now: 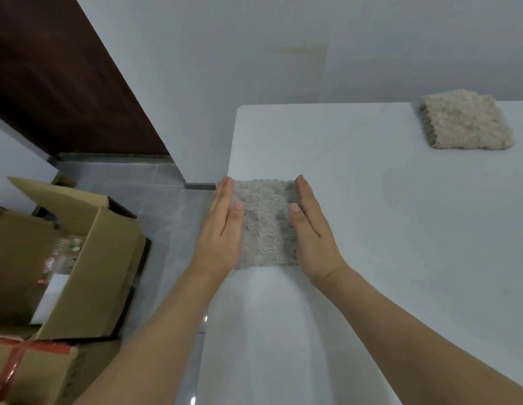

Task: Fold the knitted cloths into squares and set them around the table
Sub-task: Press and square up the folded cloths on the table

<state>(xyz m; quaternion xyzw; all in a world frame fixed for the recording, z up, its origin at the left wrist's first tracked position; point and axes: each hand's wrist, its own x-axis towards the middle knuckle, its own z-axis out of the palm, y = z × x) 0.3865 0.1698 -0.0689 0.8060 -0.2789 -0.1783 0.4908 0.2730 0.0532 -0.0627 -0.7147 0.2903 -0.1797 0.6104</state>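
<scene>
the step in hand looks like the squaring-up of a folded knitted cloth [264, 223] at the table's [371, 229] left edge. the left hand [222, 229] and right hand [310, 229] stand on edge along the cloth's two sides, fingers straight and held together, thumbs lying on its top; neither grips anything, they only press in against the sides. the cloth lies flat between the two sets of fingers, its far edge about level with the fingertips, and the left fingers sit right at the table's rim.

a second folded cloth [465, 124] rests well beyond the right fingertips, near the far edge of the table, untouched.

the next move, as i judge it, calls for lifting both hands straight off without dragging the pile, since the soft knit would shift easily, and then starting on another cloth if one remains.

left of the left fingers, on the floor, stand open cardboard boxes [79, 258], one bound with red tape [11, 366]. no writing or brand can be read anywhere.
</scene>
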